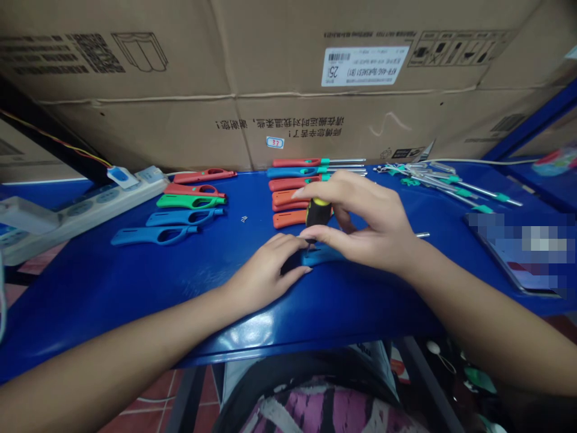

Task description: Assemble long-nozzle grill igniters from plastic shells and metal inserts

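My right hand [365, 225] grips a short screwdriver [318, 213] with a black and yellow handle. It stands upright, its shaft pointing down at a blue utility lighter [322, 255] lying on the blue table. With thumb and fingers, my left hand [268, 273] holds the left end of that lighter. Part of the lighter is hidden under my right hand; a metal tip shows beyond it. Behind the hands lies a column of red, orange and blue lighters with metal tubes, including an orange lighter [288, 219]. A few tiny screws [244, 219] rest to the left.
Several handle shells without tubes, such as a blue shell [155, 235], lie at the left by a power strip [106, 201]. Loose metal tubes with green parts [444, 180] are heaped at the back right. A phone or tablet [518, 252] lies at the right. Cardboard boxes [180, 132] wall the back.
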`<state>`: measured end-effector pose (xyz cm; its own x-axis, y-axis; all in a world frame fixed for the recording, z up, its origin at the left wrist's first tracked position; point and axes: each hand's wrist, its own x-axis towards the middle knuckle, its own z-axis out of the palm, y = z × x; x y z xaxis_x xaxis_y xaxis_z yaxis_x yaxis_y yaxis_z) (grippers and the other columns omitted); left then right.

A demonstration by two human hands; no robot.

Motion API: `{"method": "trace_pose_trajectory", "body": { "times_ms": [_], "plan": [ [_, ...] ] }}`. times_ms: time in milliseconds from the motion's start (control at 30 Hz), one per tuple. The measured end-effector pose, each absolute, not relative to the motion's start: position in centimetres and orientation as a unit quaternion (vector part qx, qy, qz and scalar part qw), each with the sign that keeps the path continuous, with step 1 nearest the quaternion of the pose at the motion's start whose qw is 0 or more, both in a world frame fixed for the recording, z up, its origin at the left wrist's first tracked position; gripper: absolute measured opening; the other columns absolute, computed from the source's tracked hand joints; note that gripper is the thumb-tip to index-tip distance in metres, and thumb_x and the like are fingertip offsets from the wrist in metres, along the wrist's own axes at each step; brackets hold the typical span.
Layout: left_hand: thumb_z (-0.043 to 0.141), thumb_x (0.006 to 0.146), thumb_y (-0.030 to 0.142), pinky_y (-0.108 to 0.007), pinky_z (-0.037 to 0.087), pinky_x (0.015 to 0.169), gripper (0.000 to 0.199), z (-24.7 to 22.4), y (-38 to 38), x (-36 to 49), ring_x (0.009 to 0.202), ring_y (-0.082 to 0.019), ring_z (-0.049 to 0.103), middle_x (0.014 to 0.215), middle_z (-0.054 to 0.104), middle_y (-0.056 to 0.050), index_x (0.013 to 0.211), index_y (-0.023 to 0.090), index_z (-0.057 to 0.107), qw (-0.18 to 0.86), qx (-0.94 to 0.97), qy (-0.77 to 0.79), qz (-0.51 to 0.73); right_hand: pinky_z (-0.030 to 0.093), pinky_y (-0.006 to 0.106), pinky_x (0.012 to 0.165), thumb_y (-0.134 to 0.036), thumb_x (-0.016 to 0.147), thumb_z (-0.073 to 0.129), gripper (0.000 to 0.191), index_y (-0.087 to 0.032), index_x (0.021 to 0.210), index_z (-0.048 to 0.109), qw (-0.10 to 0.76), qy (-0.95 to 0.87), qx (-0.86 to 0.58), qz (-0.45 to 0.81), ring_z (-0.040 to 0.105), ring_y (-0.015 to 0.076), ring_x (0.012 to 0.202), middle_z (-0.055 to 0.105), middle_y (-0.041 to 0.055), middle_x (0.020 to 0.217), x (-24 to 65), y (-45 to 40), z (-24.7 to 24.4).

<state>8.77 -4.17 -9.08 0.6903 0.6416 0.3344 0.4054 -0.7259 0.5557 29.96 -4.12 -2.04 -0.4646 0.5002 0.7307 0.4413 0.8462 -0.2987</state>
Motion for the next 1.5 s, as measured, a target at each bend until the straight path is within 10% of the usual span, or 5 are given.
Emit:
{"method": "trace_pose_trajectory", "body": {
  "times_ms": [167,767,1000,1300,1500],
  "plan": [
    [0.069,0.093,0.024,-0.042,0.052,0.099,0.024,-9.1,-4.1,8.8,0.111,-0.025,0.063,0.116,0.069,-0.008,0.114,0.018,0.06,0.229,0.892,0.288,0.263,0.058,0.036,0.091,-0.024,0.104,0.045,0.038,-0.019,0.14,0.053,0.419,-0.869,-0.251,0.086,0.066,0.0193,0.112,0.068,0.0085,0.125,29.7,-4.6,-2.0],
    [0.067,0.094,0.027,-0.04,0.055,0.088,0.019,-9.3,-4.0,8.8,0.097,-0.024,0.065,0.101,0.069,-0.006,0.109,0.018,0.062,0.222,0.892,0.292,0.263,0.059,0.032,0.084,-0.028,0.096,0.065,0.027,-0.022,0.122,0.067,0.444,-0.864,-0.237,0.003,0.067,0.0169,0.093,0.07,0.005,0.105,29.7,-4.8,-1.8],
    [0.07,0.092,0.026,-0.041,0.053,0.096,0.023,-9.1,-3.9,8.8,0.107,-0.024,0.063,0.112,0.069,-0.007,0.112,0.019,0.06,0.235,0.889,0.288,0.266,0.054,0.036,0.098,-0.015,0.102,0.044,0.038,-0.017,0.139,0.056,0.422,-0.875,-0.219,0.09,0.063,0.0161,0.111,0.068,0.0078,0.124,29.8,-4.6,-1.7],
    [0.069,0.092,0.026,-0.04,0.054,0.09,0.023,-9.2,-3.9,8.9,0.099,-0.024,0.065,0.103,0.069,-0.007,0.112,0.018,0.061,0.224,0.89,0.294,0.268,0.058,0.028,0.078,-0.033,0.095,0.065,0.026,-0.02,0.117,0.068,0.425,-0.868,-0.251,-0.06,0.068,0.0168,0.092,0.069,0.0057,0.101,29.7,-5.0,-1.7],
    [0.07,0.092,0.027,-0.042,0.052,0.096,0.025,-8.8,-4.0,8.9,0.109,-0.025,0.064,0.114,0.069,-0.008,0.114,0.019,0.061,0.246,0.886,0.297,0.257,0.051,0.037,0.103,-0.015,0.102,0.041,0.038,-0.015,0.136,0.057,0.392,-0.887,-0.233,0.067,0.062,0.0183,0.12,0.067,0.011,0.126,30.3,-4.8,-1.0]
  ]
}}
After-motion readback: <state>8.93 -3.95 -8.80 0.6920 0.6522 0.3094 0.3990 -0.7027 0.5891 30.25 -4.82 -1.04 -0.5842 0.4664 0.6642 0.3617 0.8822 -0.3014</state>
